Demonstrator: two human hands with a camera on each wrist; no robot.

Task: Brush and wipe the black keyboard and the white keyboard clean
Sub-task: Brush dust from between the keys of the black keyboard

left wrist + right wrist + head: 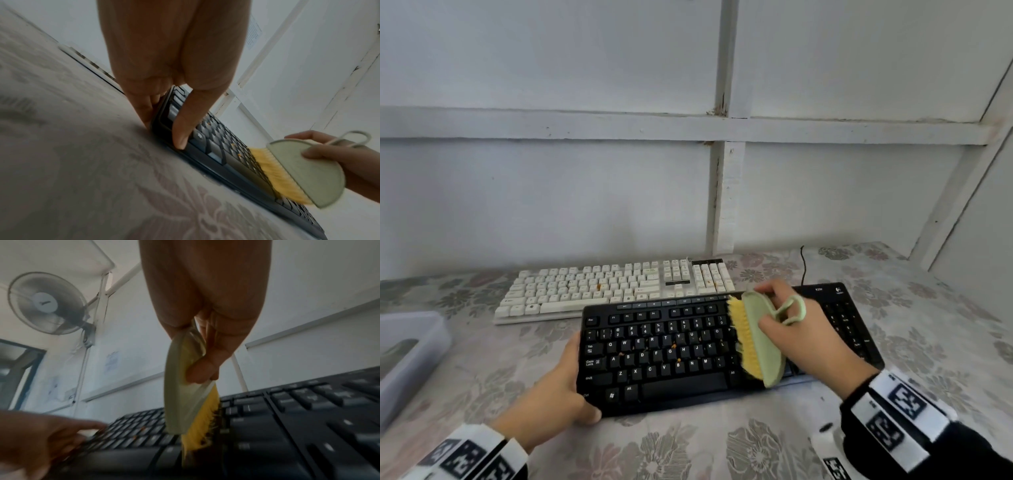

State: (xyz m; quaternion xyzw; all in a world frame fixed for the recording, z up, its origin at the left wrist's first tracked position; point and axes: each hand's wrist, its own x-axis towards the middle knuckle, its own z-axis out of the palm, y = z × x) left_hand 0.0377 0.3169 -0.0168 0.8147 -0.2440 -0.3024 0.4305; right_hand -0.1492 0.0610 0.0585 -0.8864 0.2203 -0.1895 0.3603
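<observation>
The black keyboard (688,349) lies in front of me on the flowered cloth, with orange crumbs among its letter keys. My left hand (558,387) grips its left end (164,123), thumb on the top edge and fingers at the side. My right hand (801,329) holds a pale green brush (763,342) with yellow bristles (743,335). The bristles (197,421) press on the keys right of the letter block. Behind it lies the white keyboard (613,287), also dotted with orange crumbs. The brush (304,172) stands on edge.
A clear plastic bin (407,356) sits at the left edge of the table. A black cable (804,267) runs from the black keyboard toward the wall. White panelled walls close the back and right. A wall fan (47,303) hangs high up.
</observation>
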